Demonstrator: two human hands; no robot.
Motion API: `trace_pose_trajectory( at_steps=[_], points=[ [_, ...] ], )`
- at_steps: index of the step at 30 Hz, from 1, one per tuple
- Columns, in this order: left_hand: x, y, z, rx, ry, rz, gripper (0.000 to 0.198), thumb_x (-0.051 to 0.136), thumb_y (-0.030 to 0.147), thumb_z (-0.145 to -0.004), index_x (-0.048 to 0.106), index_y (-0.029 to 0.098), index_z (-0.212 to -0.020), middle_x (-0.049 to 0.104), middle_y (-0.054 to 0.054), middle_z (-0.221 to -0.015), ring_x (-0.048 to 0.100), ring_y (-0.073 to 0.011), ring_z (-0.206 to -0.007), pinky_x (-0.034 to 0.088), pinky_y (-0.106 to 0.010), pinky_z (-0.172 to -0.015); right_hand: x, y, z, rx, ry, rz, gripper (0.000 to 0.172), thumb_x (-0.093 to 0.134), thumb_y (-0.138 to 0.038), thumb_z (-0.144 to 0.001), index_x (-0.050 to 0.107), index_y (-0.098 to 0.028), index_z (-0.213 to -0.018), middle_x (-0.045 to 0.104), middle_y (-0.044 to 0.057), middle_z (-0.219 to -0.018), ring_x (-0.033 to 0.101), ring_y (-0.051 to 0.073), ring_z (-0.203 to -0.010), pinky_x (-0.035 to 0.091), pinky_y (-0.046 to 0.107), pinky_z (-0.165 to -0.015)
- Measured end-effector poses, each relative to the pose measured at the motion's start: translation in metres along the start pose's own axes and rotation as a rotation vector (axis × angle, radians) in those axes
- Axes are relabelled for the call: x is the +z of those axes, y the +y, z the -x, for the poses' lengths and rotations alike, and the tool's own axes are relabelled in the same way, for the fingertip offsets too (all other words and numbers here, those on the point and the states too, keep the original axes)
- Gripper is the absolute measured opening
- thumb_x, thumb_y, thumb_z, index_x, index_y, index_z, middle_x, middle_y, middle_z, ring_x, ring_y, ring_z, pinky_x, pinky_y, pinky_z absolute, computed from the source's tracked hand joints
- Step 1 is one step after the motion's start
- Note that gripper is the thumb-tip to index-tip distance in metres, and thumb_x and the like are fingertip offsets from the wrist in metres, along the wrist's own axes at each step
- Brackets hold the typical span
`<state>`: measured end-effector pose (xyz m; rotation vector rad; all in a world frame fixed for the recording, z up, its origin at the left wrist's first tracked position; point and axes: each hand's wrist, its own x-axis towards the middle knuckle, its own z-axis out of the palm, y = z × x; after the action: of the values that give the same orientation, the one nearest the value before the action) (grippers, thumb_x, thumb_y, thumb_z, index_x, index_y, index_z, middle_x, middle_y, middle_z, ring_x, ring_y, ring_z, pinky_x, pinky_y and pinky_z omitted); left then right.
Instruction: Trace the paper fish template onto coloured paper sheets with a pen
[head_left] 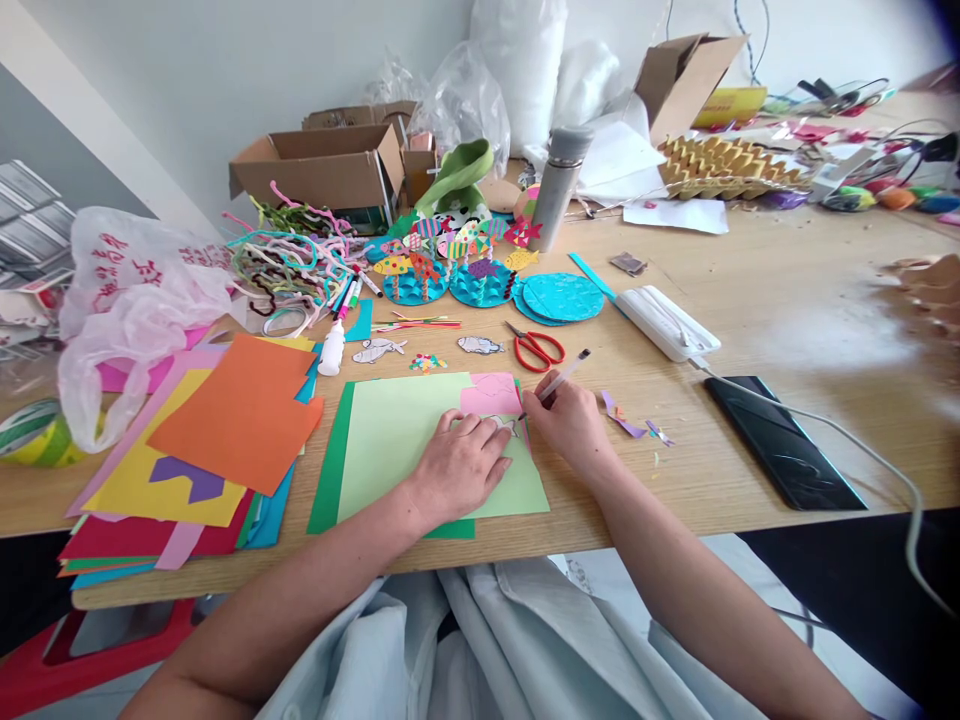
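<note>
- Two bare hands of yours are at work over a light green paper sheet (397, 430), which lies on a darker green sheet (326, 465) at the table's near edge
- Your right hand (570, 420) has its fingers closed around a slim pen (562, 377), dark end up, the other end down beside a white paper fish cutout (512, 427)
- Your left hand (461, 470) lies palm down, fingers extended and grasping nothing, fingertips at that cutout, which they partly cover
- That cutout lies by the lower part of a pink paper piece (489, 392) bearing a drawn outline, on the light green sheet
- Just beyond your sheets are red-handled scissors (534, 350), two more paper fish (379, 349) and a small heap of colored paper bits (428, 363)
- Purple paper scraps (622, 415) lie right of your right hand, a black smartphone (784, 440) farther right
- An orange sheet (240, 410) tops the colored paper stack on your left
</note>
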<state>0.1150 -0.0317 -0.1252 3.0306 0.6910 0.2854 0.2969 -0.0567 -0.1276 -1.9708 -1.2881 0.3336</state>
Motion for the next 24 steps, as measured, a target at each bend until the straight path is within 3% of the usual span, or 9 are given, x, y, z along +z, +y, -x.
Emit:
trace_pose_trajectory(
  at_steps=[24],
  points=[
    [0.0013,-0.0004,0.0,-0.002,0.015,0.016,0.036,0.038,0.035,-0.097,0.053,0.019,-0.126,0.06,-0.009,-0.119,0.052,-0.023,-0.102,0.032,-0.046,-0.096,-0.0002,-0.008,0.0058,0.003,-0.06,0.042,0.018,0.052,-0.031,-0.073,0.045,-0.022,-0.059,0.057,0.0,-0.051,0.05,0.014,-0.048,0.034,0.026,-0.052]
  ],
)
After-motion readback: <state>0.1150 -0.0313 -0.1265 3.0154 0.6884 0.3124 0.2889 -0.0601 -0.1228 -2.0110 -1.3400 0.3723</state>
